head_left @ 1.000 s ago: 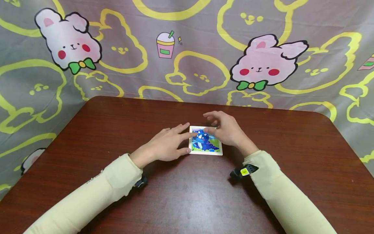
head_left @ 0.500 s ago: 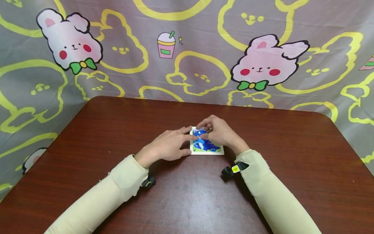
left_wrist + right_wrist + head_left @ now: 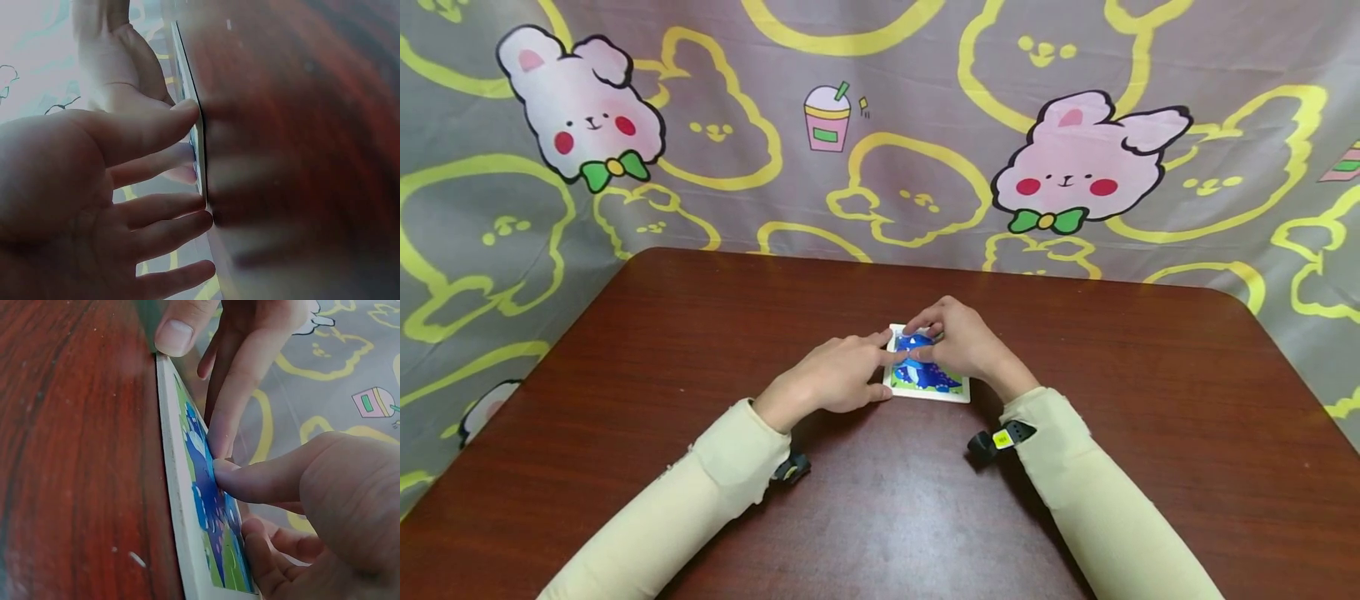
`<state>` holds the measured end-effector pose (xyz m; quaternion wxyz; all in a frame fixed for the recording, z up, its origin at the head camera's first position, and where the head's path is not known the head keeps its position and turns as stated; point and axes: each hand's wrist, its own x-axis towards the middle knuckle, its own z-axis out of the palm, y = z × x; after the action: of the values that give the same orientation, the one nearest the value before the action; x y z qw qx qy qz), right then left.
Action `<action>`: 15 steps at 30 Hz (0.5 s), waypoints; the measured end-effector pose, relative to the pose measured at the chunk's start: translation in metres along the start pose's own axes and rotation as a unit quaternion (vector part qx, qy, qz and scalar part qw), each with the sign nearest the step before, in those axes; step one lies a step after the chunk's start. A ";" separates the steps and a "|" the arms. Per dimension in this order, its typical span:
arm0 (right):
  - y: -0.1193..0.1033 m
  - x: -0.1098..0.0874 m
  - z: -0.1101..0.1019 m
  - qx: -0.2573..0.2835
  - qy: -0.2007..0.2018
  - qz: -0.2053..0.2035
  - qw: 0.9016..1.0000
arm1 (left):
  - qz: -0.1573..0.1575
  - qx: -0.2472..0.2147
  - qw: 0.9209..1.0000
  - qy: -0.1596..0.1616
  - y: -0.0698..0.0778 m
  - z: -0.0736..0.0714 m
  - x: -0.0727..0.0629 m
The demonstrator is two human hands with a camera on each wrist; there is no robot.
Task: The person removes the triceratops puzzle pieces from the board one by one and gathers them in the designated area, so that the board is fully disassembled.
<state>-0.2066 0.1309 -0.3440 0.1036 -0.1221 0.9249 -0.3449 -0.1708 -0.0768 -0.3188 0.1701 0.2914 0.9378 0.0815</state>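
A small white-framed puzzle board [image 3: 931, 398] with a blue horned dinosaur picture lies flat on the brown table. My left hand [image 3: 842, 375] reaches in from the left with its fingers spread. Its thumb rests at the near left corner, its index finger on the picture, another fingertip by the far corner. In the right wrist view the left thumb [image 3: 175, 336] sits right at the frame's end. My right hand [image 3: 970, 337] arches over the board's far right part. Its thumb [image 3: 250, 481] touches the picture beside the left index fingertip, and its bent fingers meet the picture farther along.
The wooden table [image 3: 880, 517] extends around the board on all sides. Behind it hangs a grey cloth [image 3: 910, 108] printed with rabbits and yellow outlines. Dark straps with small devices sit at both wrists, over pale sleeves [image 3: 715, 475].
My right hand has moved left and nearer over the picture, its thumb now beside the left index finger. The left hand has shifted slightly right, and the board has turned a little.
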 end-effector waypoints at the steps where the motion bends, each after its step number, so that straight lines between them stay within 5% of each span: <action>1: 0.000 0.000 0.000 0.001 0.000 0.000 1.000 | 0.001 0.001 1.000 0.001 0.001 0.000 0.001; 15: -0.001 0.003 0.002 -0.008 0.003 -0.002 1.000 | 0.001 -0.009 1.000 -0.003 0.001 0.000 0.004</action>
<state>-0.2084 0.1277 -0.3449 0.0991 -0.1236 0.9278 -0.3379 -0.1728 -0.0734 -0.3198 0.1755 0.2907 0.9364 0.0888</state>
